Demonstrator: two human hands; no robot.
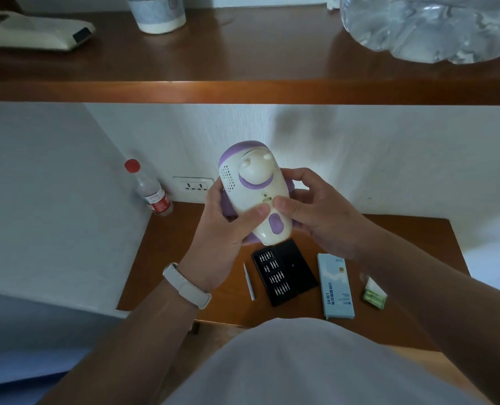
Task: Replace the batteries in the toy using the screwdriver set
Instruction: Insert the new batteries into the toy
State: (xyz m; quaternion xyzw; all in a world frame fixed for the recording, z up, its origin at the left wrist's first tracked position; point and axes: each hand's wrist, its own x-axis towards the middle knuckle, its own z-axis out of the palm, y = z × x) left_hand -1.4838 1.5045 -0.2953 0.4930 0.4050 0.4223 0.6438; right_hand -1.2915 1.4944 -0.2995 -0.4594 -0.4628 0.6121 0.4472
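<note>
**Wooden table (161, 258) below, toy (254, 194) held above it**

Head view: left hand (225, 226) and right hand (316, 211) both curl round the toy, thumbs beside its cover screw (265, 194). Prying before unscrewing may snap the latch; glossy plastic could slip. Rounded white shell, purple patches, speaker holes.

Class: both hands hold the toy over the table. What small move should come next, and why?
Probably let the right hand release the toy and pick up the screwdriver lying beside the open bit case. What looks like a screw sits near the thumbs, no tool is in hand, and the left hand already grips the toy.
</note>
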